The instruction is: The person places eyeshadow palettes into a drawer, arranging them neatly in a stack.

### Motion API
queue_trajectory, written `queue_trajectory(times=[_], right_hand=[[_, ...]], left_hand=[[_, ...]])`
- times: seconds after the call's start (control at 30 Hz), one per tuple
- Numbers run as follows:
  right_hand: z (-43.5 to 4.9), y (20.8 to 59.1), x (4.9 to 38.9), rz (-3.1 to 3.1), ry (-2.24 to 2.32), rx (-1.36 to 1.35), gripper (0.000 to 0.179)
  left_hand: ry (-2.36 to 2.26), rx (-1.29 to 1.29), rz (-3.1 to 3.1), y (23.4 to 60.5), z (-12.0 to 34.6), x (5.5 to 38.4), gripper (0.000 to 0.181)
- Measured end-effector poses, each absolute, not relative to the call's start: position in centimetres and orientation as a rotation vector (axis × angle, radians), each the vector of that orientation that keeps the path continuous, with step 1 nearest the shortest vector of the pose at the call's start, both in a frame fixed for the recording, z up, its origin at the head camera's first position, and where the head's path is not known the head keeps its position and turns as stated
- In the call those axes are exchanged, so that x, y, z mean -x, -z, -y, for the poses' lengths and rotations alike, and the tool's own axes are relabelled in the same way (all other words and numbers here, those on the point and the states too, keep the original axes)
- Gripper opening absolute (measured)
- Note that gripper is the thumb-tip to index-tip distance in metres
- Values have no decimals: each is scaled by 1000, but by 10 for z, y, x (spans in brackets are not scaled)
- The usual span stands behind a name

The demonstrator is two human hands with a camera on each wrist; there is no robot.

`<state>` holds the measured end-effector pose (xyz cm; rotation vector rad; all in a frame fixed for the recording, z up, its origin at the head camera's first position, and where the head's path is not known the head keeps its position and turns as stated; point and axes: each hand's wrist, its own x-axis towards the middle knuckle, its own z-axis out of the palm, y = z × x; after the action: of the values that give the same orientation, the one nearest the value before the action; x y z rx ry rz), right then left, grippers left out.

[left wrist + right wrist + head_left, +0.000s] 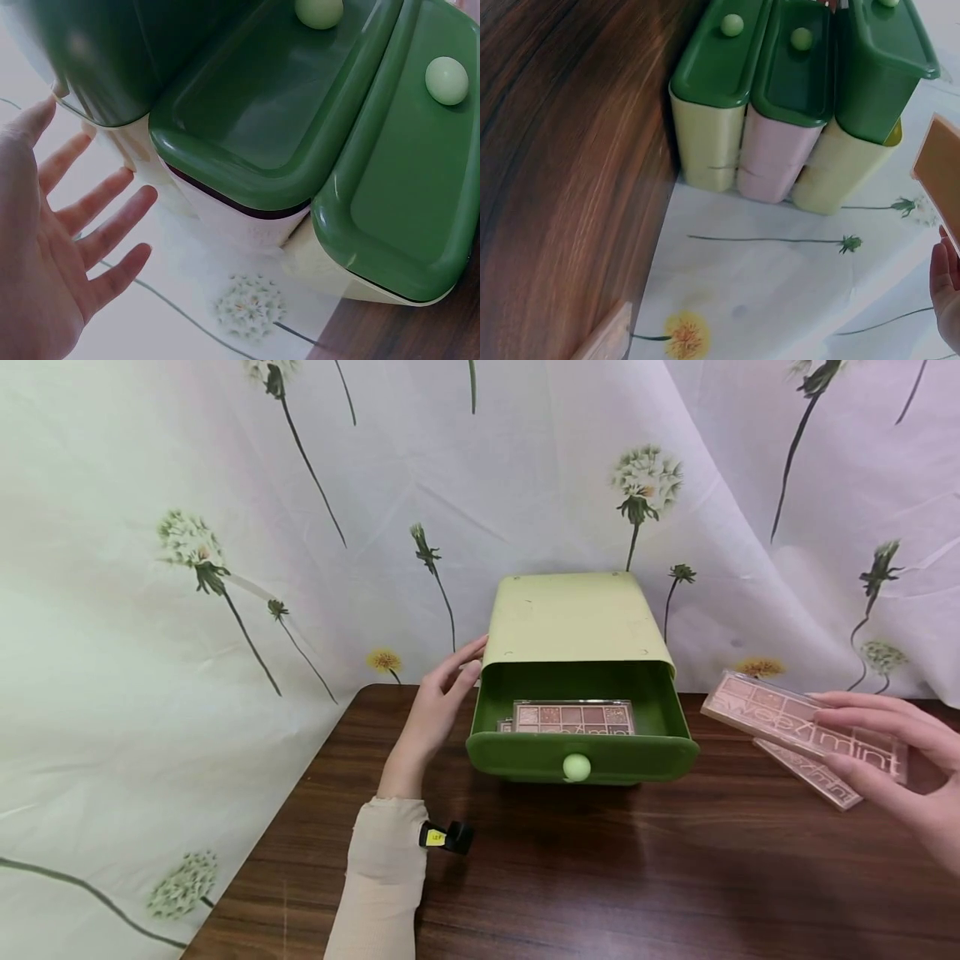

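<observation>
Near: dark wood table [637, 877], bare wood in front; beige sleeve [386, 885] on L arm w/ black wrist cam [453, 837].

Next out, R side: R hand [943, 806] pinches an eyeshadow palette [787, 718], thumb on near edge, fingers on far edge, at its R end. Palette's long axis runs L–R on a slant, L end farther, R end nearer. 2nd eyeshadow palette [813, 777] lies on table partly under it in view; contact btwn the two: can't tell.

Center: green drawer [517, 758], pulled out toward near side, round pale-green knob [577, 767] on front. Key rel.: drawer opening is L of the held palette; palette's free L end points at drawer's R wall, near it, grip is on the end away from drawer. R hand = the one at the palette; L hand is across the drawer, well apart.

Inside drawer: boxed palette [573, 717], long axis L–R, parallel to drawer front, so held one is skewed vs it. Sliver of another at its L.

L hand [431, 714]: grasping nothing, fingers extended along casing's L side; touch: can't tell.

Farther: pale yellow-green casing [577, 618]; L wrist view adds two lower drawers [247, 112], both pushed in.

Far: dandelion-print cloth [487, 485].
</observation>
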<state>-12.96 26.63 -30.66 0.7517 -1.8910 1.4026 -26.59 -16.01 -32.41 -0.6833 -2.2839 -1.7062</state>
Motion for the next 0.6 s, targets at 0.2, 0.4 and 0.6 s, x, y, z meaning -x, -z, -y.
queue_trajectory(times=[0.2,0.4,0.6], right_hand=[[-255,307,127,1747,-1718,-846,40],[-244,303,121,1931,-1552,-701,44],[-231,296,118,2138,-1232,-527,46]], left_hand=[[1711,690,2287,325,160,267,42],[1709,687,2292,324,159,266,42],[1723,679,2289,325,160,267,42]])
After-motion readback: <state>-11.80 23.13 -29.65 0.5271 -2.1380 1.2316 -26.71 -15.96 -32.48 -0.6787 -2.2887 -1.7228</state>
